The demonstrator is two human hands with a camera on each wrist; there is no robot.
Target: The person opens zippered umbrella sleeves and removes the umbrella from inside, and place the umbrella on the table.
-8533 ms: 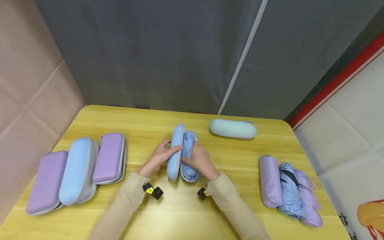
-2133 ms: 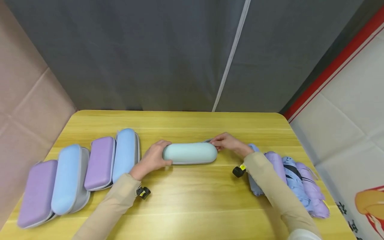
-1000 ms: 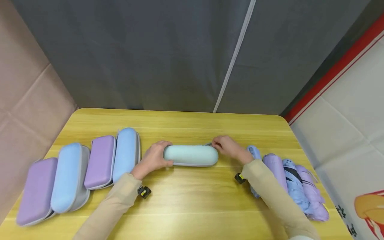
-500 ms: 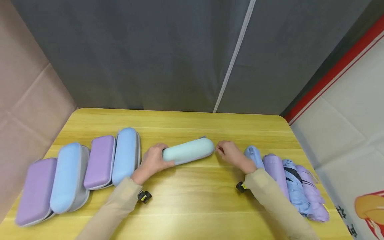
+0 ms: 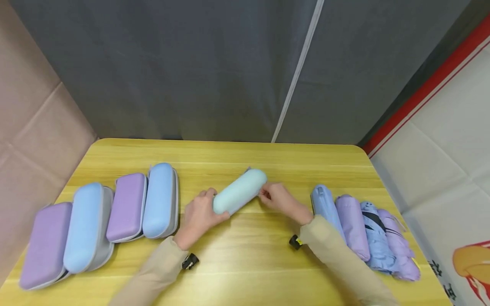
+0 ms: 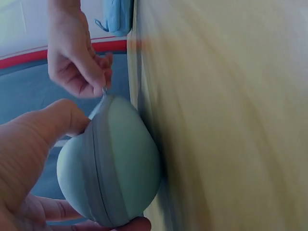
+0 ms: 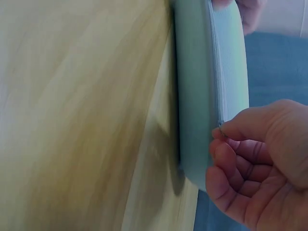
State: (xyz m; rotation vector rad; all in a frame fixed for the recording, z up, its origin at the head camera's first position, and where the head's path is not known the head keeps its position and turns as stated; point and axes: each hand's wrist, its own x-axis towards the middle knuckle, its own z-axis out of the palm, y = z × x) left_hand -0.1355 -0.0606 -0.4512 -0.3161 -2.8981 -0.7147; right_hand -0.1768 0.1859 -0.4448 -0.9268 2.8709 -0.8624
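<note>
A mint-green zip case [image 5: 240, 190] stands slanted in the middle of the table, its right end turned toward the back. My left hand [image 5: 200, 214] grips its near left end, thumb on the near side. With thumb and forefinger, my right hand [image 5: 281, 199] pinches the zipper pull [image 7: 221, 126] near the case's right end. In the right wrist view the teeth of the grey zipper [image 7: 216, 62] look meshed between the pull and my left hand. The left wrist view shows the grey zipper band [image 6: 98, 168] closed around the end that my left hand holds. What the case contains is hidden.
At left stand a large purple case [image 5: 47, 245], a large blue case [image 5: 86, 227], a smaller purple case [image 5: 127, 207] and a slim blue case [image 5: 160, 199]. Folded umbrellas lie at right: blue [image 5: 327, 206], purple [image 5: 352, 227], patterned blue [image 5: 377, 238] and lilac [image 5: 398, 246].
The blue case, earlier open around a blue umbrella, now stands in the left row; that umbrella lies at right. The mint case came to the middle, then turned counterclockwise while my right hand moved around its end.
</note>
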